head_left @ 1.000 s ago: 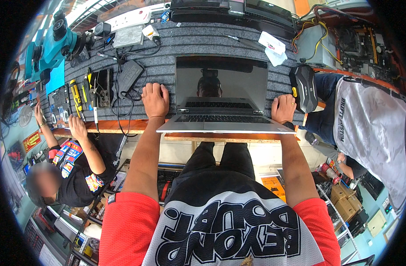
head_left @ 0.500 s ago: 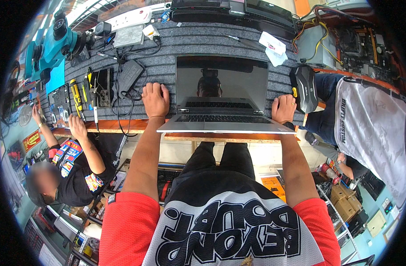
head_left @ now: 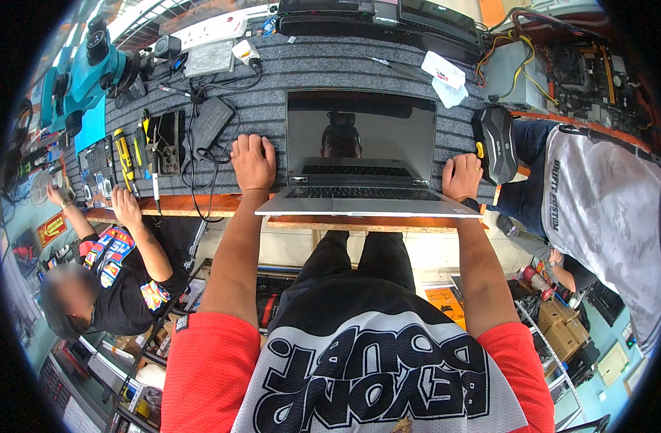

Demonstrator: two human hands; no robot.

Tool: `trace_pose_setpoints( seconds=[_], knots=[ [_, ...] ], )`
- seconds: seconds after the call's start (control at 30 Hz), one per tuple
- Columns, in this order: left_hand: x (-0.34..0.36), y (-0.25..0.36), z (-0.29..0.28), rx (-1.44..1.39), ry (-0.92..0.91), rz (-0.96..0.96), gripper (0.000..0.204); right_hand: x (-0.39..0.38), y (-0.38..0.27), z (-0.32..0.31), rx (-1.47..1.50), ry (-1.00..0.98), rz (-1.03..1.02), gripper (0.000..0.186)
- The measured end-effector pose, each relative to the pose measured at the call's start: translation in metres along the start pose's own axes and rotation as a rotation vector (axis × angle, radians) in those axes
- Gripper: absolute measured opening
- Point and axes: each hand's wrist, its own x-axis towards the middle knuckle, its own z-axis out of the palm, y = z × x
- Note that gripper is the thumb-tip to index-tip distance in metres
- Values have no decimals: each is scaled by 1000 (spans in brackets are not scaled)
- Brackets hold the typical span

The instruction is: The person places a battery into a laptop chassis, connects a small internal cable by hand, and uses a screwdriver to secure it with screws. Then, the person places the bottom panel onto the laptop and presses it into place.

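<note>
Laptop (head_left: 363,155) sits open in front of me on the grey ribbed mat (head_left: 323,72), its front edge hanging a little past the wooden bench edge (head_left: 200,206), screen dark and tilted back so I see only a reflection in it. My left hand (head_left: 252,162) lies flat on the mat just beside the laptop's left side, fingers spread and relaxed, gripping nothing; I judge it rests there to brace me and keep the machine from sliding. My right hand (head_left: 461,177) is at the right rear corner of the base, fingers curled into a loose fist against the casing; whether they pinch the edge I cannot tell, since the knuckles hide the tips. With a hand at each side the laptop is framed squarely, which I'd say keeps it steady on the overhang.

To my left on the mat lie a black charger (head_left: 211,119) with its cable looped toward me, and a row of screwdrivers (head_left: 125,155) laid parallel, handy but well apart from the laptop. A teal microscope (head_left: 85,68) stands at the far left corner. A white cloth (head_left: 442,76) lies behind the screen. Right of the laptop, a black pouch (head_left: 495,144) rests near my right hand. One person (head_left: 121,252) leans on the bench at my left, another in a grey shirt (head_left: 604,209) stands at my right
</note>
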Motion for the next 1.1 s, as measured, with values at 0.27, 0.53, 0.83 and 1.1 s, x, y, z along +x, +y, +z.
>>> trace_pose_setpoints(
  seconds=[0.27,0.53,0.83,1.1],
  knots=[
    [0,1,1,-4,12,2,17,0,2,3,-9,11,-14,18],
    [1,2,-1,1,7,-1,17,-1,3,4,-8,14,-12,19],
    [0,3,-1,-1,6,-3,17,0,1,3,14,18,-2,18],
    [1,4,-2,-25,59,32,18,1,0,2,21,19,-4,17]
  ],
)
